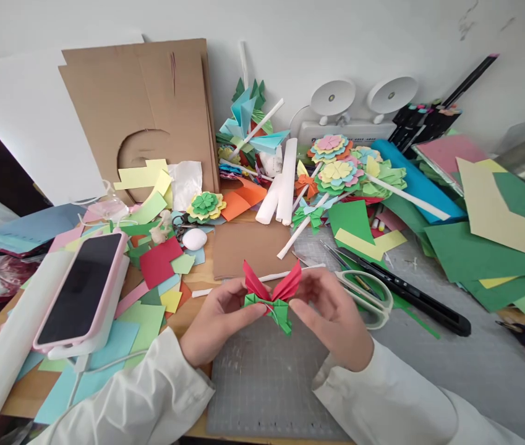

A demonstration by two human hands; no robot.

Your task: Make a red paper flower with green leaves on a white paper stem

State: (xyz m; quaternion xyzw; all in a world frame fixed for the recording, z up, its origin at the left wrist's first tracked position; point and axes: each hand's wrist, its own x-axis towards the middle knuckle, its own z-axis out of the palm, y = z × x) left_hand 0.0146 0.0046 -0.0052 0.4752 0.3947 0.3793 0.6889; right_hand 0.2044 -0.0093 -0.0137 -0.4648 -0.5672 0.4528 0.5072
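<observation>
Between my two hands is a folded paper flower (281,303), with two pointed red petals standing up and green folded leaves beneath. My left hand (220,321) pinches its left side, thumb on the green part and fingers behind the red. On the other side, my right hand (331,315) holds the green and red edge between thumb and fingers. The flower is held above a grey cutting mat (262,383). Behind it lies a thin white paper stick (201,293), partly hidden by my hands.
Scissors with cream handles (385,303) and a black utility knife (410,293) lie right of my right hand. A phone (81,290) on a pink-edged base rests left among paper scraps. Layered paper flowers (336,176), cardboard sheets (174,105) and a two-headed lamp (334,97) stand behind.
</observation>
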